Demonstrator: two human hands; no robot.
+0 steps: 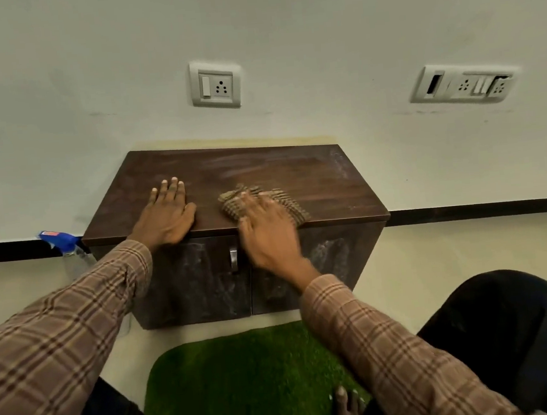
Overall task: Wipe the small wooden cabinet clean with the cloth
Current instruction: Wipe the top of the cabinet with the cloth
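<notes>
nearest to the camera are two checked brown sleeves (62,341), dark trousers on both sides, and a bare foot (347,406) on the green grass-like mat (234,376) that lies on the floor in front of the cabinet.

the small wooden cabinet (312,177) stands against the white wall. it is dark brown and has two doors with a metal handle (233,258) between them. its top shows pale dusty smears toward the back and the right corner.

the left hand (167,213) lies flat on the left part of the top, near the front edge, with straight fingers close together; it holds nothing. the right hand (268,234) is blurred. it presses on the cloth (232,201), a beige ribbed piece that lies on the middle of the top near the front edge. its fingers look spread over the cloth, not curled round it.

a spray bottle (65,247) with a blue head stands on the floor just beside the left side of the cabinet. on the wall above are one socket plate (215,85) and a wider switch plate (464,84) to the right.
</notes>
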